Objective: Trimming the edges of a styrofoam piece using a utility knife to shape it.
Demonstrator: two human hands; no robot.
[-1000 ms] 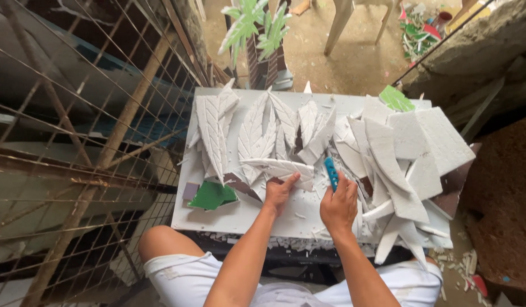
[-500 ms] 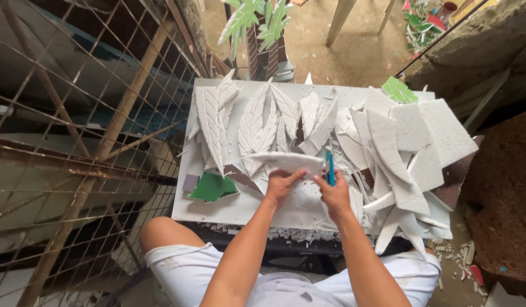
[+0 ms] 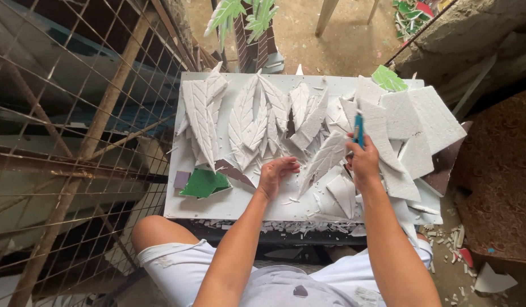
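Observation:
My right hand is closed around a blue cutter that points up and away from me. Its fingers also touch the upper end of a white foam leaf, which lies slanted on the white board table between my hands. Just left of that leaf's lower end hovers my left hand, fingers loosely curled and holding nothing. Several carved foam leaves lie fanned out across the back of the table.
Plain foam slabs are stacked at the table's right, with a green leaf piece behind them. A green scrap lies front left. A rusty wire mesh frame stands to the left. Foam crumbs litter the floor at right.
My left hand let go of the foam leaf and drew back left. The leaf swung from lying crosswise to slanting. My right hand with the cutter rose toward the far right.

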